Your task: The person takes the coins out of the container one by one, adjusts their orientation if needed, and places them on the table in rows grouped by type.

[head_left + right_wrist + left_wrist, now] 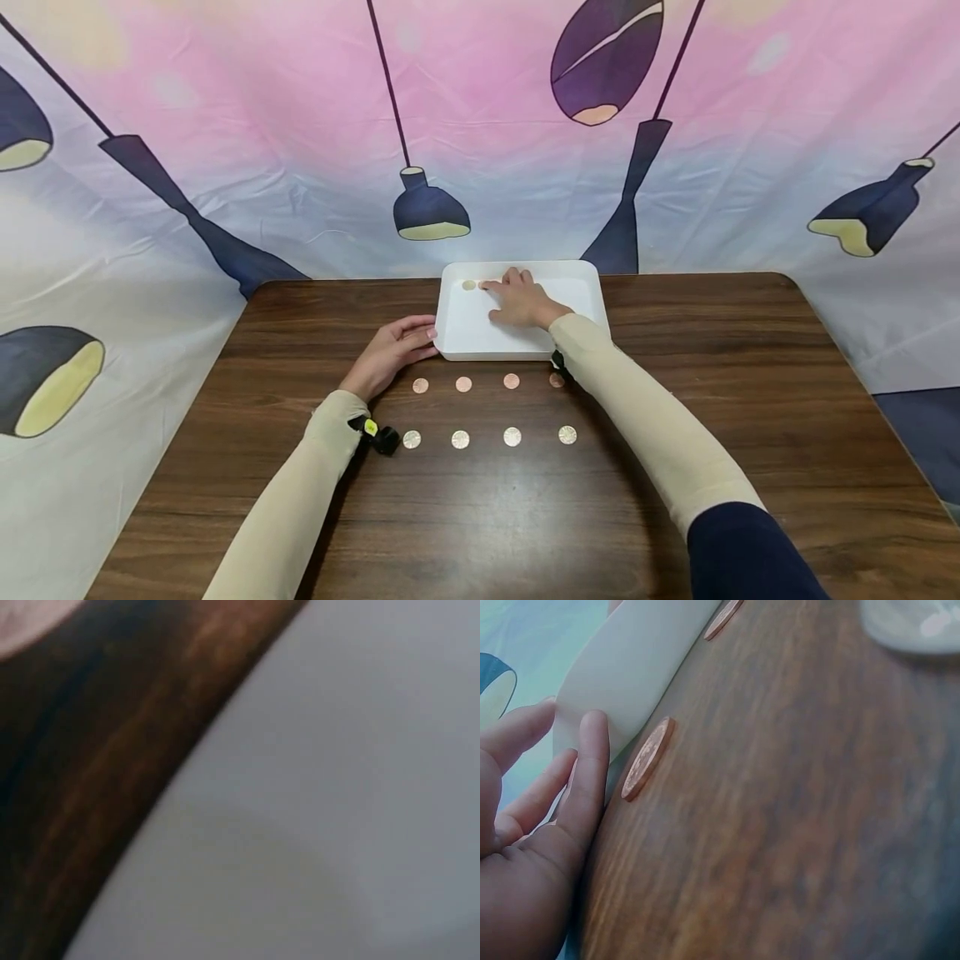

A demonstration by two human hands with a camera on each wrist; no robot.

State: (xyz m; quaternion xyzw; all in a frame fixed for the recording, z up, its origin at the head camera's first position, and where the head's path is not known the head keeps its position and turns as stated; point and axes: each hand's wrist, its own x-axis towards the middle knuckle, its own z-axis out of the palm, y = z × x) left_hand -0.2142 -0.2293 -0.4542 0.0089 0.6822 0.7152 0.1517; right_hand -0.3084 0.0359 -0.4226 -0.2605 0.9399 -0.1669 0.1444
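Wooden table (750,400), right hand (521,302) inside white tray (585,279)

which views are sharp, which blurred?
Head view: sharp, wide-angle bend at the edges, soft glare on the table. Left wrist: near copper coin fairly crisp, far tabletop soft. Right wrist: fully blurred, only white tray and dark wood distinguishable.

Wood table (750,375) w/ lamp-print backdrop cloth (225,125) behind & at sides.
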